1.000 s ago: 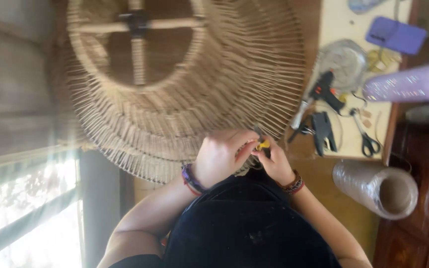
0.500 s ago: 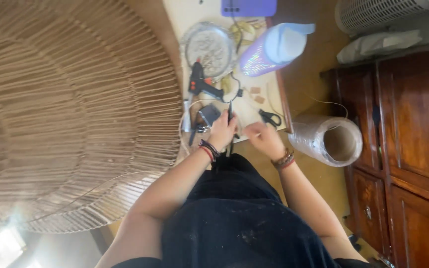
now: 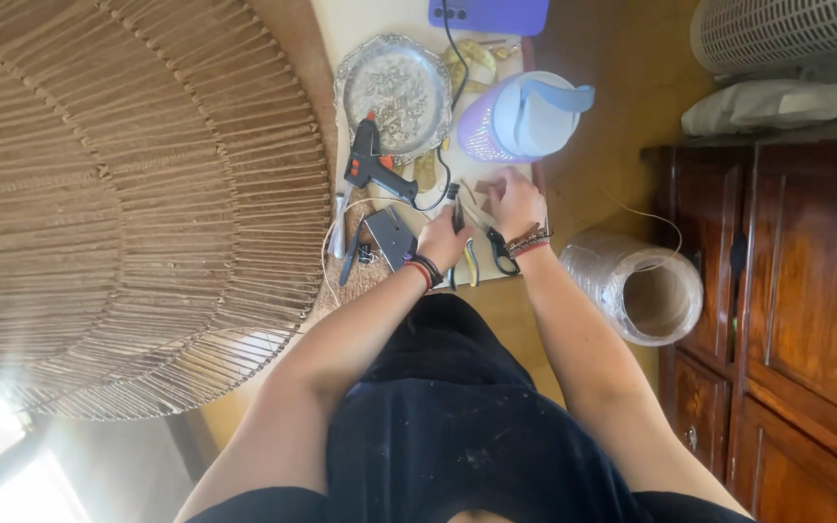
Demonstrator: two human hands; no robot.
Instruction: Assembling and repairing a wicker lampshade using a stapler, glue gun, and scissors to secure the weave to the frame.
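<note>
Both my hands have left the woven rattan shade [image 3: 128, 203], now well off to my left, and moved to the surface [image 3: 360, 19]. Left hand [image 3: 443, 242] is closed on a dark slim tool [image 3: 456, 211], glue gun [image 3: 372, 169] just left of it. Right hand [image 3: 513, 201] spreads open over small brown bits [image 3: 484, 186] below the purple jug [image 3: 520, 116]. Reads as a tool change.

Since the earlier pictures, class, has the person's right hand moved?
Yes. The right hand has left the woven rattan shade and gone to the white tabletop, beside the lilac jug.
</note>
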